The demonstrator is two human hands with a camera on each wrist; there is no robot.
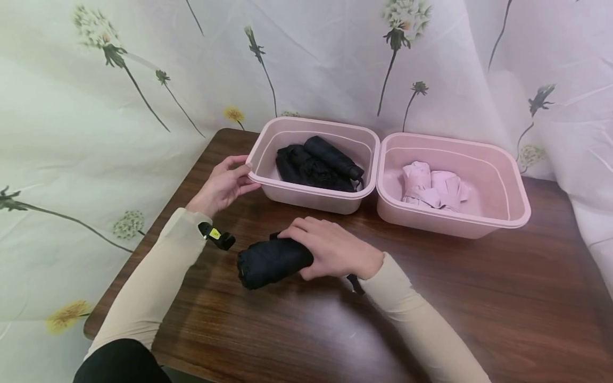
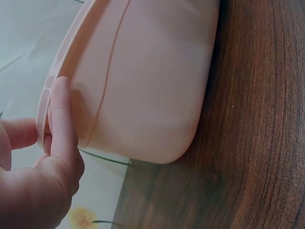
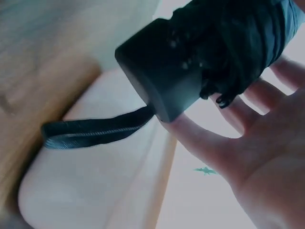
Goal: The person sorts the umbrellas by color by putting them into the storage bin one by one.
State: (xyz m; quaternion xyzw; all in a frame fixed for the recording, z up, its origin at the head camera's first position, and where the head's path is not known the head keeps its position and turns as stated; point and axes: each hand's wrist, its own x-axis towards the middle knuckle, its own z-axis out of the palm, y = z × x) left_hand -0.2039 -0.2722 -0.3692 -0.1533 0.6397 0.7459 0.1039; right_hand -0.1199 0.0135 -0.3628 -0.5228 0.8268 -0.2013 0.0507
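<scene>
My right hand (image 1: pixel 335 247) holds a folded black umbrella (image 1: pixel 273 263) above the table, in front of the left bin. Close up in the right wrist view are the umbrella's blunt handle (image 3: pixel 167 71) and its dangling wrist strap (image 3: pixel 95 133). With thumb and fingers my left hand (image 1: pixel 221 187) pinches the left end of a pink plastic bin (image 1: pixel 311 201); the left wrist view shows the fingers around its rim (image 2: pixel 53 67). Inside this bin lie black folded umbrellas (image 1: pixel 332 155), side by side and partly overlapping.
A second pink bin (image 1: pixel 445 226) stands right beside the first, with pink fabric bundles (image 1: pixel 431 186) in it. Both bins are on a dark wooden table (image 1: pixel 479 287), near a flower-printed cloth (image 1: pixel 325 64) hanging behind. The table's left edge runs below my left arm.
</scene>
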